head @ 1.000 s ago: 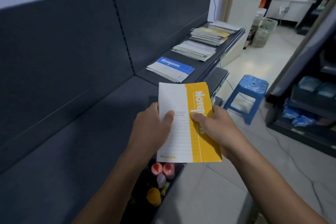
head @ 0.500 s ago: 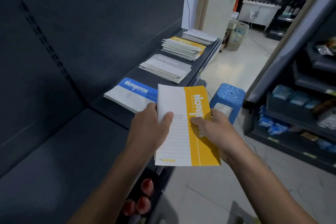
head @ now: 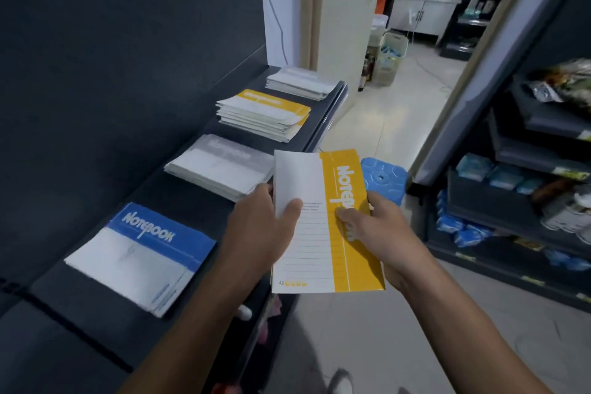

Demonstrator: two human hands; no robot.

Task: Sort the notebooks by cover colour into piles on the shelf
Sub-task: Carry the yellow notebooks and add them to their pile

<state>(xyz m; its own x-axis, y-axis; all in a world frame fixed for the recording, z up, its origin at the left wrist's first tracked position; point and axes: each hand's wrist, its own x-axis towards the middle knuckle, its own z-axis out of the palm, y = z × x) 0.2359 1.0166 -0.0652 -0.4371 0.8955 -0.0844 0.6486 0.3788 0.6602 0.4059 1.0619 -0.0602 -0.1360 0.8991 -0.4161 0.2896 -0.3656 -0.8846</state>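
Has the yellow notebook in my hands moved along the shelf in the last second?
Yes. The yellow notebook went from short of the blue pile to past it, beside the grey pile.

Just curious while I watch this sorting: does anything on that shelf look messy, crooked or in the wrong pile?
Nothing is in a wrong pile. The blue pile, grey pile, yellow pile and far pale pile each show one colour on top. The blue and yellow piles are slightly fanned, with edges not squared. The yellow notebook is in both hands, not yet placed.

Premises: small retail shop, probably a general store. Evidence: dark metal display shelf (head: 179,198) carrying notebook stacks; dark metal racks of blue packaged goods (head: 499,169); blue plastic stool (head: 383,177).
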